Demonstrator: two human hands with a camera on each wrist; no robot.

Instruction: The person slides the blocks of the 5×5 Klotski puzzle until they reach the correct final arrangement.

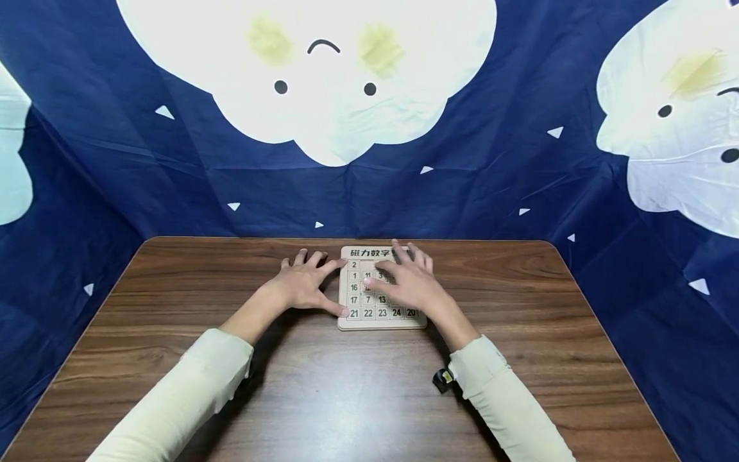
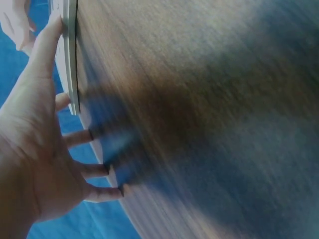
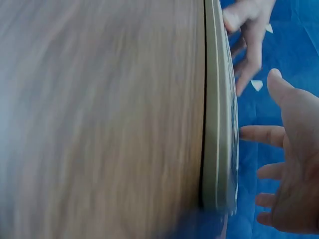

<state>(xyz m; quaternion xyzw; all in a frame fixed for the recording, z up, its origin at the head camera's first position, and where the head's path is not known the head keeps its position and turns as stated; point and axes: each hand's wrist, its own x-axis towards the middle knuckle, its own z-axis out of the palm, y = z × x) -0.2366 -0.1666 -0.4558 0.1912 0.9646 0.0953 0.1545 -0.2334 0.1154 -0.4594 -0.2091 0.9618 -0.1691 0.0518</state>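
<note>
A pale wooden number sliding puzzle [image 1: 382,325] lies flat near the table's far edge, with numbered square tiles in rows and Chinese characters along its top. My left hand [image 1: 303,282] spreads its fingers at the puzzle's left side; thumb and index fingertip rest at its edge. Over the right half reaches my right hand [image 1: 412,282], index finger extended toward the upper tiles and thumb above the middle ones, hiding several numbers. The right wrist view shows that index fingertip right at the puzzle's [image 3: 213,99] face, with the thumb raised off it.
The brown wood-grain table [image 1: 346,391] has its far edge just behind the puzzle. A dark blue cloth [image 1: 277,192] with white clouds hangs behind and along the sides. A small black object [image 1: 442,380] sits at the right sleeve cuff.
</note>
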